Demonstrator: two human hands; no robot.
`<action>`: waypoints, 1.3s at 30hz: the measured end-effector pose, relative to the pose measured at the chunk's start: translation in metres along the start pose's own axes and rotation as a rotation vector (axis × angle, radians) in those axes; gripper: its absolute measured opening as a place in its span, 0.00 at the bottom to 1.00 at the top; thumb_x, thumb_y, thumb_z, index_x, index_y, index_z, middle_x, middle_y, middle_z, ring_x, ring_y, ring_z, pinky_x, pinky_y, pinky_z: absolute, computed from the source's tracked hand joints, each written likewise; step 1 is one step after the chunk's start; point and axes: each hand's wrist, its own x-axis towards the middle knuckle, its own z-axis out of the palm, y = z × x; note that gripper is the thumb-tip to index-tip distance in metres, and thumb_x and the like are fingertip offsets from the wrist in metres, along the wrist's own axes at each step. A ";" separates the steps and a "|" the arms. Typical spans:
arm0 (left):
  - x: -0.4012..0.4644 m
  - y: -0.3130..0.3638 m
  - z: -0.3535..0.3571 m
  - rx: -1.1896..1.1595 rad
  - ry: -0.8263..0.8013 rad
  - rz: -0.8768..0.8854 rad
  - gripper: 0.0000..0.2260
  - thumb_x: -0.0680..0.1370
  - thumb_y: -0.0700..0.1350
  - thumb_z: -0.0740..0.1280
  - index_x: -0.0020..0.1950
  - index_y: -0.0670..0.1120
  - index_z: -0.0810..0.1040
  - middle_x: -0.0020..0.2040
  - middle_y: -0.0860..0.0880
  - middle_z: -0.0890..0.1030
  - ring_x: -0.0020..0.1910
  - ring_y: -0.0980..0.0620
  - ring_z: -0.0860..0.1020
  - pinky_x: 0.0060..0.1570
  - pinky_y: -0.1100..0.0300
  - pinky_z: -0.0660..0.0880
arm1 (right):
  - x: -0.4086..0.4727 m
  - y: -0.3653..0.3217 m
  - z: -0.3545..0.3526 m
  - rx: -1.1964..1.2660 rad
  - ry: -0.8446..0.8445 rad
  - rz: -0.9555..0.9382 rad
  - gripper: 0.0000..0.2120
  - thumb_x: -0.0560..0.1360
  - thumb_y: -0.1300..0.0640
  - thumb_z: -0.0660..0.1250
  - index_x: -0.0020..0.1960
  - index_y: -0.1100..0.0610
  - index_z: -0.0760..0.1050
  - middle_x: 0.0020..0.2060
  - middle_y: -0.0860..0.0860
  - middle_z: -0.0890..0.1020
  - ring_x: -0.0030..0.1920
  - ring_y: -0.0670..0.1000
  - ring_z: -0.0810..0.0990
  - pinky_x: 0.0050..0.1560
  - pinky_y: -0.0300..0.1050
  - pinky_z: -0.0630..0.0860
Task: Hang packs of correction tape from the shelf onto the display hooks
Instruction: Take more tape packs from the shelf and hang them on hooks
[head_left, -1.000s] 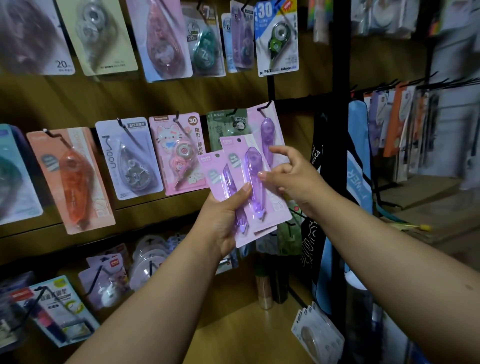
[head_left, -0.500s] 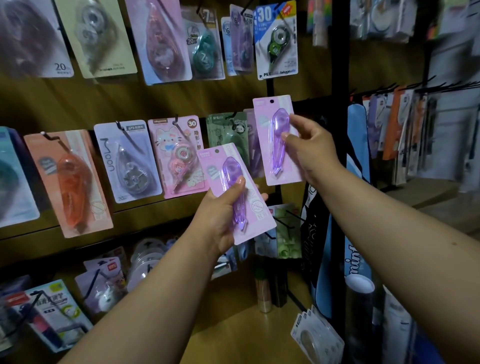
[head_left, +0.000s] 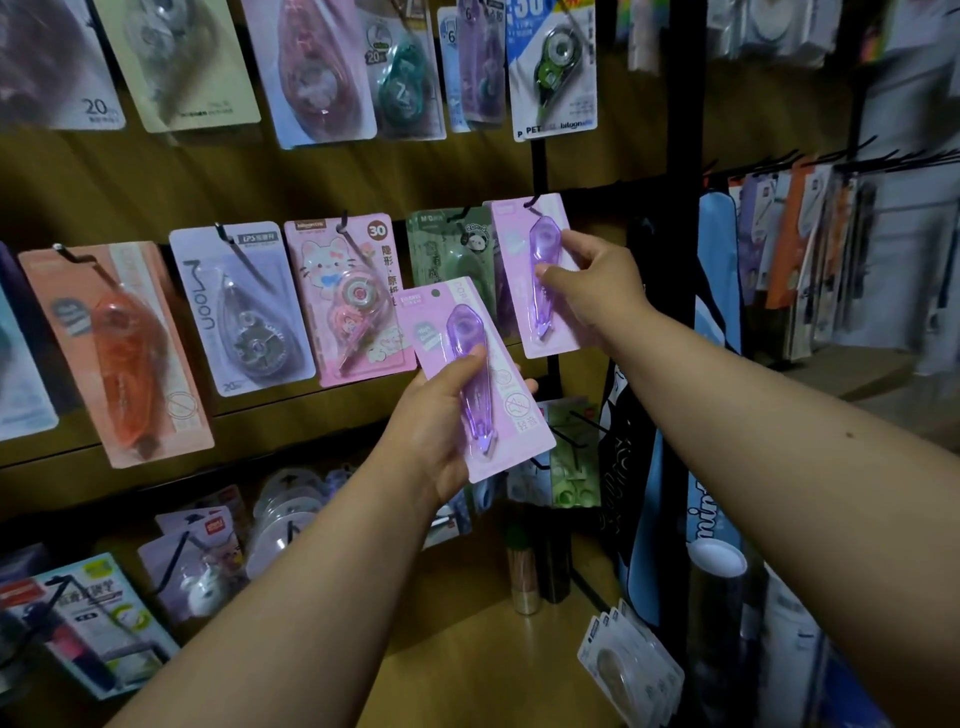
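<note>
Two pink packs with purple correction tape are in my hands. My right hand (head_left: 592, 280) pinches one pack (head_left: 522, 291) by its right edge and holds it upright, its top hole at the black display hook (head_left: 532, 201) at the right end of the middle row. My left hand (head_left: 441, 421) grips the second pack (head_left: 470, 374) lower down, tilted, thumb across its purple blister. Whether more packs lie behind it is hidden.
Other tape packs hang on hooks along the wooden wall: an orange pack (head_left: 122, 353), a grey pack (head_left: 244, 312), a pink cat pack (head_left: 348, 301), a green pack (head_left: 447, 260). A black upright post (head_left: 680, 156) stands right. A wooden shelf (head_left: 467, 649) below carries white packs (head_left: 631, 670).
My right hand took the front pack from the stack in my left hand, raised it to the right-hand hook and set its top there. My left hand stayed low with the remaining pack.
</note>
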 end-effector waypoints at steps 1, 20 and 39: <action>0.000 0.001 0.000 -0.023 -0.008 -0.025 0.15 0.81 0.44 0.62 0.67 0.42 0.73 0.47 0.38 0.84 0.45 0.40 0.85 0.44 0.46 0.81 | 0.003 0.001 0.003 -0.058 -0.015 -0.005 0.31 0.71 0.54 0.74 0.71 0.53 0.69 0.64 0.54 0.76 0.58 0.54 0.79 0.60 0.52 0.77; 0.002 -0.003 0.006 0.077 0.047 0.125 0.15 0.82 0.45 0.60 0.68 0.41 0.73 0.54 0.42 0.83 0.44 0.48 0.85 0.39 0.54 0.83 | -0.062 0.003 0.000 0.023 -0.299 -0.036 0.33 0.76 0.53 0.68 0.76 0.51 0.56 0.40 0.52 0.82 0.40 0.46 0.81 0.53 0.46 0.74; -0.001 -0.005 0.009 0.165 0.115 0.066 0.09 0.81 0.49 0.63 0.54 0.44 0.75 0.40 0.48 0.76 0.43 0.52 0.76 0.55 0.54 0.76 | -0.061 -0.001 -0.020 0.169 -0.064 -0.108 0.28 0.73 0.66 0.70 0.70 0.55 0.69 0.58 0.46 0.76 0.50 0.37 0.77 0.50 0.28 0.76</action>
